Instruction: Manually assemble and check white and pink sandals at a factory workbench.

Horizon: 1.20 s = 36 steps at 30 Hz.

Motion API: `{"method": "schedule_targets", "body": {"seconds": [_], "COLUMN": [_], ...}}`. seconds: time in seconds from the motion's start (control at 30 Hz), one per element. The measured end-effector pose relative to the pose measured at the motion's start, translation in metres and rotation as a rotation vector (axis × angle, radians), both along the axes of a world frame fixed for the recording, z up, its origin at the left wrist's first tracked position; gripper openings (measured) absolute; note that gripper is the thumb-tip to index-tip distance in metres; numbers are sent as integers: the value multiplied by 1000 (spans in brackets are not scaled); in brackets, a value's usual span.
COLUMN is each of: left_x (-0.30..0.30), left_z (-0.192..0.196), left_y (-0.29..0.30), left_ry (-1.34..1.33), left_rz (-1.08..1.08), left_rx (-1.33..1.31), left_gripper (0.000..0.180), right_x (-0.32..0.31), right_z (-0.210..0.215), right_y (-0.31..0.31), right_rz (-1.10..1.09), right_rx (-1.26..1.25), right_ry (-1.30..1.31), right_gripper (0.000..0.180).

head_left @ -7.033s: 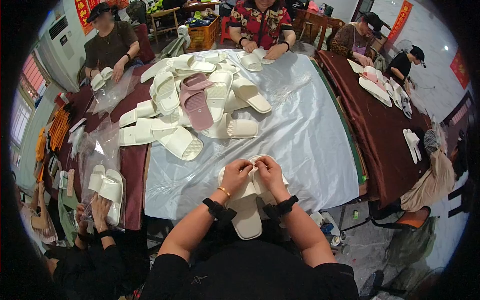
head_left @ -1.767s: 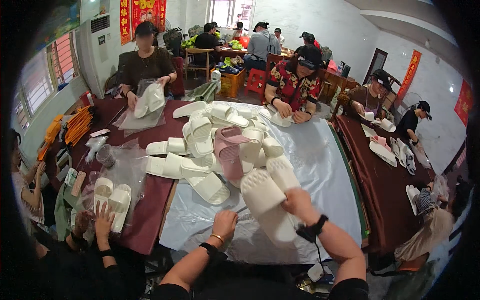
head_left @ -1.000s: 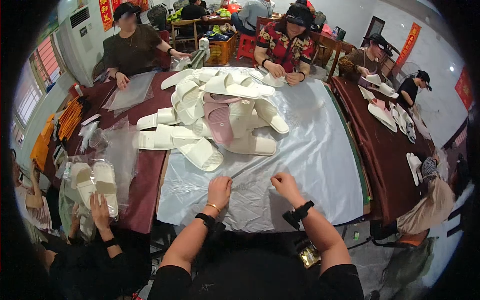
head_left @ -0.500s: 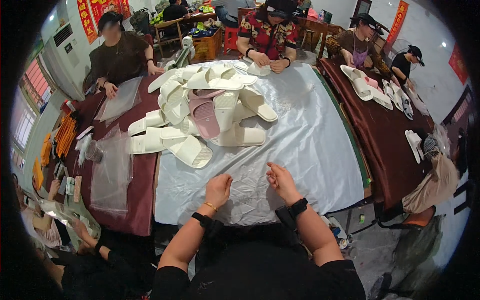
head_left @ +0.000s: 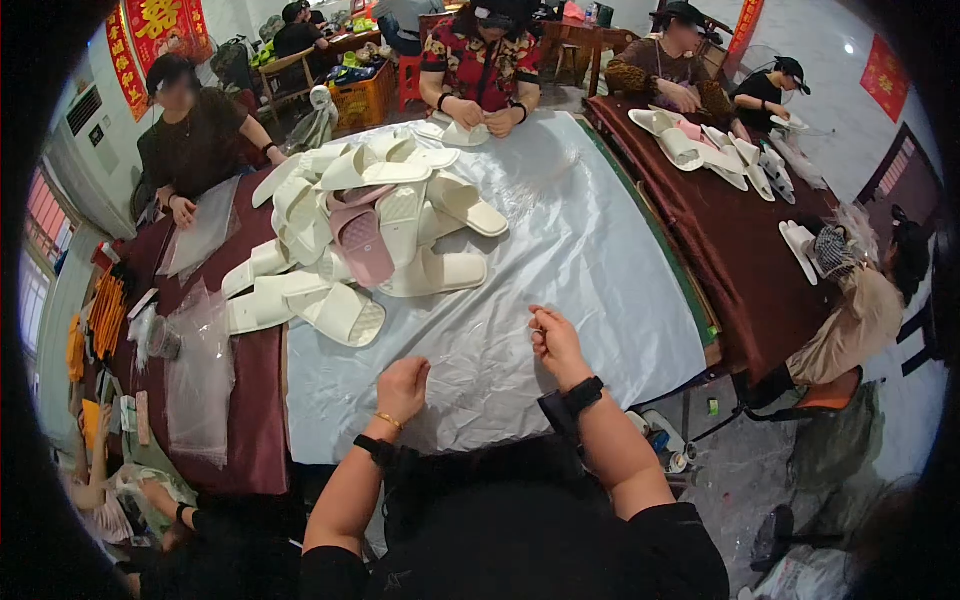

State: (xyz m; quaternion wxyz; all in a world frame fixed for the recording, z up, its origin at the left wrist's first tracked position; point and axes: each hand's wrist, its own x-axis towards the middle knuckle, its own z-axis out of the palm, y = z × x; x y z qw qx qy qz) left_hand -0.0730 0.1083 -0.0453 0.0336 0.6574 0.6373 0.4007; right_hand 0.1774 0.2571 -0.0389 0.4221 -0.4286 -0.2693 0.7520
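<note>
My left hand (head_left: pixel 403 385) rests on the shiny pale plastic sheet (head_left: pixel 590 250) near the table's front edge, fingers curled in, holding nothing. A hand's width to its right, my right hand (head_left: pixel 555 343) hovers just over the sheet with fingers bent together and nothing visible in them. Both wrists wear dark bands. A pile of white slippers (head_left: pixel 400 215) with a pink slipper (head_left: pixel 360 243) among them lies on the far left part of the sheet, well beyond both hands.
A person in a patterned top (head_left: pixel 480 70) works at the far side, another in dark clothes (head_left: pixel 195 150) at the left. The dark red table (head_left: pixel 740 250) on the right carries more slippers, with people around it. Clear bags (head_left: pixel 200 370) lie on the left.
The pair of white slippers I held went onto the pile. My hands came back empty to the near edge, and their spread fingers have since curled in.
</note>
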Motion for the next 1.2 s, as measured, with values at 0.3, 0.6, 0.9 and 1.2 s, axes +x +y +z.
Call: {"method": "schedule_targets", "body": {"seconds": [0.3, 0.6, 0.9, 1.2], "left_x": [-2, -26, -38, -19], "left_z": [1, 4, 55, 95], "left_y": [-4, -9, 11, 48], "left_ry": [1, 41, -94, 220], "left_rz": [6, 100, 241, 30], "left_rx": [-18, -48, 54, 322], "left_gripper": [8, 10, 10, 6], "right_x": [17, 114, 211, 228], "right_z": [-1, -28, -27, 29], "right_y": [9, 35, 27, 39], "right_rz": [-41, -432, -775, -704], "right_rx": [47, 114, -51, -37], "right_ry": [-3, 91, 298, 167], "right_gripper": [24, 23, 27, 18]}}
